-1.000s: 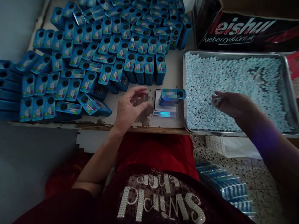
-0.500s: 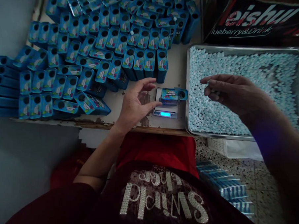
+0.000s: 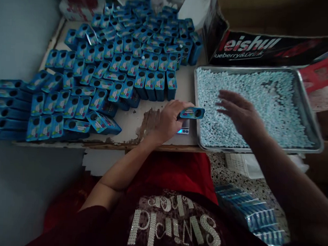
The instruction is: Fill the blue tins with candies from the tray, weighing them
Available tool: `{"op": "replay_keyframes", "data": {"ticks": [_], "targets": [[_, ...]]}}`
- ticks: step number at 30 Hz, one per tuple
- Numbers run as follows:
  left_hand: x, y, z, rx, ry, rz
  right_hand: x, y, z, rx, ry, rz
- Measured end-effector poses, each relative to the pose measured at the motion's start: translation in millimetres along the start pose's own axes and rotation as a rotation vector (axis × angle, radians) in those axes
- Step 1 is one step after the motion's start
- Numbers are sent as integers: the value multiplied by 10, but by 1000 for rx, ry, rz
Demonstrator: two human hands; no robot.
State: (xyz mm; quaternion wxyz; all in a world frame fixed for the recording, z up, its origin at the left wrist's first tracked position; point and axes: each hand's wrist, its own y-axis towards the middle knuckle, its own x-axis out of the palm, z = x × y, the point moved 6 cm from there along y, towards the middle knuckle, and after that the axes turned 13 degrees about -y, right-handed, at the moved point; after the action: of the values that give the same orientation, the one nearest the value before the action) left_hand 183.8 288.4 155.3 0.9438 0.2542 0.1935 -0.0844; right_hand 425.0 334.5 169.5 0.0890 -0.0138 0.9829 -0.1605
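My left hand (image 3: 171, 119) is closed around a blue candy box (image 3: 191, 112) with a dark round hole in its top. The box is over or on a small digital scale (image 3: 183, 130), whose lit display shows below it; whether the two touch is hidden. Over the metal tray (image 3: 197, 133) of small pale-blue candies (image 3: 220, 131), my right hand (image 3: 242, 113) hovers with its fingers stretched and apart, slightly blurred. I see nothing held in it.
Many more blue boxes (image 3: 122, 88) stand or lie across the left and back of the table. Behind the tray is a black carton (image 3: 265, 49), with a red plastic item (image 3: 321, 73) at the tray's right. Wrapped blue packs (image 3: 247, 210) lie on the floor.
My left hand has moved right and closed on the box at the scale. My right hand's fingers, pinched before around small candies, have spread. The whole view has shifted a little.
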Motion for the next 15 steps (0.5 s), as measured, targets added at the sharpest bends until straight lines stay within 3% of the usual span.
{"op": "replay_keyframes", "data": {"ticks": [3, 5, 10, 15], "targets": [[85, 133, 200, 246, 145, -53, 298, -130, 222, 194, 348, -94], [154, 204, 191, 295, 195, -45, 453, -201, 277, 272, 512, -153], [247, 246, -47, 172, 275, -4, 517, -239, 309, 314, 641, -213], [326, 192, -116, 81, 149, 47, 323, -63, 526, 214, 433, -178]]}}
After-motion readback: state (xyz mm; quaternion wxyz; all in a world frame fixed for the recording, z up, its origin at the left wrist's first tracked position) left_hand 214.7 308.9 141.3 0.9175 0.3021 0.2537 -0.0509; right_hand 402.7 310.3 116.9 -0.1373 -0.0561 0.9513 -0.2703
